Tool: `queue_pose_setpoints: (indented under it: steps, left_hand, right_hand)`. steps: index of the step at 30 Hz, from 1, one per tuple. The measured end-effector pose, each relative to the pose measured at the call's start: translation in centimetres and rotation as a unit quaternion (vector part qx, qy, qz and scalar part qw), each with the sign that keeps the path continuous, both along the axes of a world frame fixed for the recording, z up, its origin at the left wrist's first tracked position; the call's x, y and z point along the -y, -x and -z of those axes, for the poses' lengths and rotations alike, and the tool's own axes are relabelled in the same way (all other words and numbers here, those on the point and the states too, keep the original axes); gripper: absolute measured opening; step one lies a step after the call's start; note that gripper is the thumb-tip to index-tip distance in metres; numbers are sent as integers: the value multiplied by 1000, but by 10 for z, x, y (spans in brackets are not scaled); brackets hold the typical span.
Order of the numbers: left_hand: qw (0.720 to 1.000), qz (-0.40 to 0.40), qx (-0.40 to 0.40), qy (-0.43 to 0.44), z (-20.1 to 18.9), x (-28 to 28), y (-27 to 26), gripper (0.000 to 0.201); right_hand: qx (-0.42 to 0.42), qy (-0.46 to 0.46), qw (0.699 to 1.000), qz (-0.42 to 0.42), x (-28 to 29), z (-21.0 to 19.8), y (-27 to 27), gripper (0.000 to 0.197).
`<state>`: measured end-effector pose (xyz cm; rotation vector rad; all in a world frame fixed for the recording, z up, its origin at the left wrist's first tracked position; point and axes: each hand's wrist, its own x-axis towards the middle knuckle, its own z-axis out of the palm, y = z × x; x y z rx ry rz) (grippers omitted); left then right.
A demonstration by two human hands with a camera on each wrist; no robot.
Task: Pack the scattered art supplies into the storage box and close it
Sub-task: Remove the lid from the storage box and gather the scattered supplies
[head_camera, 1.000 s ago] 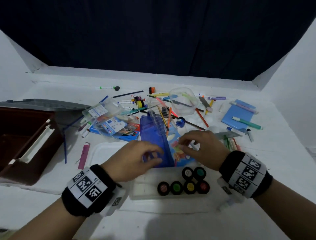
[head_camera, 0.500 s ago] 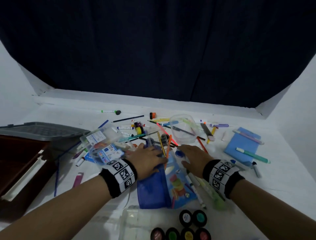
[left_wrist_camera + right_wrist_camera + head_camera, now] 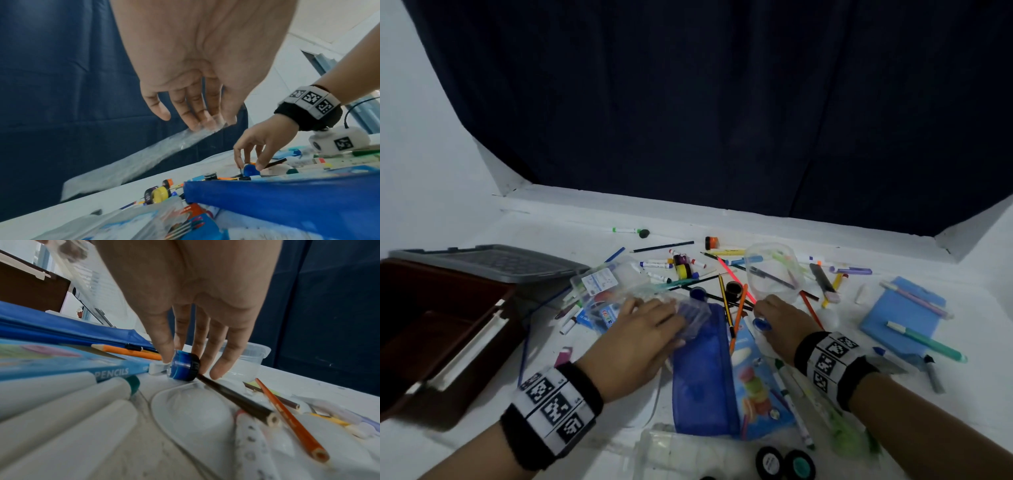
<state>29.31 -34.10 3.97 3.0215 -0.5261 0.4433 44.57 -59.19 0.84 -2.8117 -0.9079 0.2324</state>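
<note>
Right hand (image 3: 779,317) pinches a small blue paint pot with a black cap (image 3: 184,366) between thumb and fingertips; pot lies on its side, low at the table (image 3: 551,233), next to the end of the box of pencils (image 3: 61,368). A dark pencil (image 3: 236,400) runs out from beside the pot; an orange pencil (image 3: 287,417) lies to its right.

Left hand (image 3: 640,337): fingers extended and only slightly bent, tips touching a clear plastic piece (image 3: 131,155) that is lifted above the table. Whether the thumb closes on it, cannot tell; the piece is blurred in the left wrist view.

Blue zip pouch (image 3: 702,377) lies flat between the two hands, partly over the pencil box. A clear pack of brushes and pens (image 3: 602,291) sits just beyond the left hand.

Storage box (image 3: 431,329), brown, stands open at the left side of the table, well apart from both hands. Its grey lid (image 3: 489,262) lies behind it, beside the far rim. Contents of the box not visible.

Loose items across the far table: markers, pencils, small paint pots, a clear round tub (image 3: 774,274), a blue notebook (image 3: 900,315) with two pens on it. Near edge: a clear tray (image 3: 674,452) and two pots with black lids (image 3: 786,462).
</note>
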Motion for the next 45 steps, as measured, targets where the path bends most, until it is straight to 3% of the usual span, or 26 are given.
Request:
queue_pose_setpoints:
  steps: [3, 5, 7, 10, 14, 18, 23, 27, 33, 39, 42, 45]
  left_hand:
    - [1000, -6, 0, -12, 1, -16, 17, 27]
    - [999, -11, -27, -16, 6, -23, 24, 41]
    - [995, -17, -97, -29, 13, -29, 28, 47]
    - [981, -34, -190, -35, 5, -28, 19, 33]
    - [987, -15, -159, 13, -18, -14, -16, 33]
    - [989, -47, -138, 37, -23, -3, -77, 36]
    - [969, -102, -211, -80, -6, 13, -142, 42]
    - [953, -103, -267, -97, 10, 22, -159, 28]
    - [963, -94, -252, -22, 12, 23, -157, 24]
    - [979, -90, -134, 126, -34, 23, -116, 39]
    - [969, -69, -88, 221, -57, 27, -78, 39]
    - [937, -40, -92, 335, -64, 30, -34, 29]
  right_hand:
    - [9, -18, 1000, 11, 1, -1, 1, 15]
    - [7, -21, 999, 23, 1, -1, 2, 14]
    - [6, -25, 999, 29, 2, -3, 5, 19]
    - [0, -83, 996, 28, 6, -9, 11, 21]
    - [2, -211, 977, 27, 14, -27, 24, 25]
    - [-31, -352, 934, 50, 28, -53, 42, 27]
    - [-79, -450, 884, 101, 53, -67, 69, 29]
    - [-98, -447, 878, 144, 77, -61, 92, 23]
    - [-127, -431, 880, 154, 91, -47, 107, 17]
    - [-84, -439, 890, 90, 69, -72, 107, 12]
    - [-77, -447, 890, 56, 54, -80, 110, 11]
    - [-63, -402, 913, 26, 43, -79, 113, 14]
